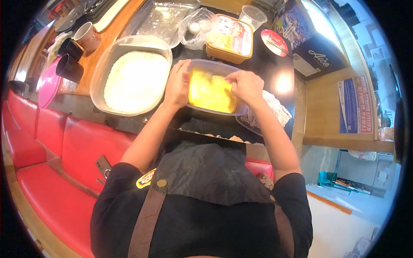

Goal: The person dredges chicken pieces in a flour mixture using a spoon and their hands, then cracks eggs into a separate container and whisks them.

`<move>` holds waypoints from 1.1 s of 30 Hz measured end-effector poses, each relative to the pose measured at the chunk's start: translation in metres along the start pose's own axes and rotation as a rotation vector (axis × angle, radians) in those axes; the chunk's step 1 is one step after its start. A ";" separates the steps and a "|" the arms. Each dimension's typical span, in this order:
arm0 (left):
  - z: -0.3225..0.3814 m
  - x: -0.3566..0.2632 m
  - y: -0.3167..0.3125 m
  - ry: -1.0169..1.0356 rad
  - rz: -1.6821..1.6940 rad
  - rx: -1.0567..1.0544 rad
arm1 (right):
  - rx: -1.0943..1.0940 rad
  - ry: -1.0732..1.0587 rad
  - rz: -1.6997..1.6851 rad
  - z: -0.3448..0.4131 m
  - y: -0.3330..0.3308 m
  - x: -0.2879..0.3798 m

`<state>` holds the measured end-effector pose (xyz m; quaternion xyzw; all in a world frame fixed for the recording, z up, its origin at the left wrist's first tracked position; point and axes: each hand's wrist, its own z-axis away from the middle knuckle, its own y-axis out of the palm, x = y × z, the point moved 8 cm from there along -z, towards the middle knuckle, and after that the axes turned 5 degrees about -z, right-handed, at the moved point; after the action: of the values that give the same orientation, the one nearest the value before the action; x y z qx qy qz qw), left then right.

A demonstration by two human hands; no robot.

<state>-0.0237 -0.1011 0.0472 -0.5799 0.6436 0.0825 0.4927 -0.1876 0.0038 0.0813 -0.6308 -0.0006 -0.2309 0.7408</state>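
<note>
A purple-rimmed plastic container (206,110) with yellow liquid, apparently beaten egg (209,92), sits on the dark table before me. My left hand (178,84) rests against its left wall, fingers together along the rim. Over its right side is my right hand (246,86), fingers curled at the liquid; whether they pinch a utensil I cannot tell. Left of the container stands a large clear tub (98,93) of pale crumbs (137,82). Partly under my right forearm, flour-coated pieces (274,109) lie in a tray.
Behind are an ice-cream tub (229,38), a plastic bag with an egg (195,29), a clear tray (161,19) and a clear cup (253,16). A red dish (274,42) with white powder stands near a black box (317,58). Cups (69,67) and a pink lid (50,84) are at left.
</note>
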 end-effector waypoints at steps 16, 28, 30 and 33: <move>-0.001 0.000 0.002 0.022 -0.009 0.010 | -0.124 0.151 0.217 0.030 -0.034 -0.031; -0.001 0.000 0.002 0.016 -0.019 0.017 | -0.023 0.142 0.383 0.039 -0.053 -0.019; -0.001 0.001 0.003 -0.009 -0.014 0.030 | -0.120 0.158 0.425 0.037 -0.060 -0.018; -0.001 -0.002 0.002 0.028 -0.040 0.009 | -0.075 0.139 0.372 0.034 -0.055 -0.016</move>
<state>-0.0261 -0.0993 0.0481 -0.5915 0.6391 0.0613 0.4878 -0.2107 0.0355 0.1346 -0.6298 0.1755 -0.1328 0.7450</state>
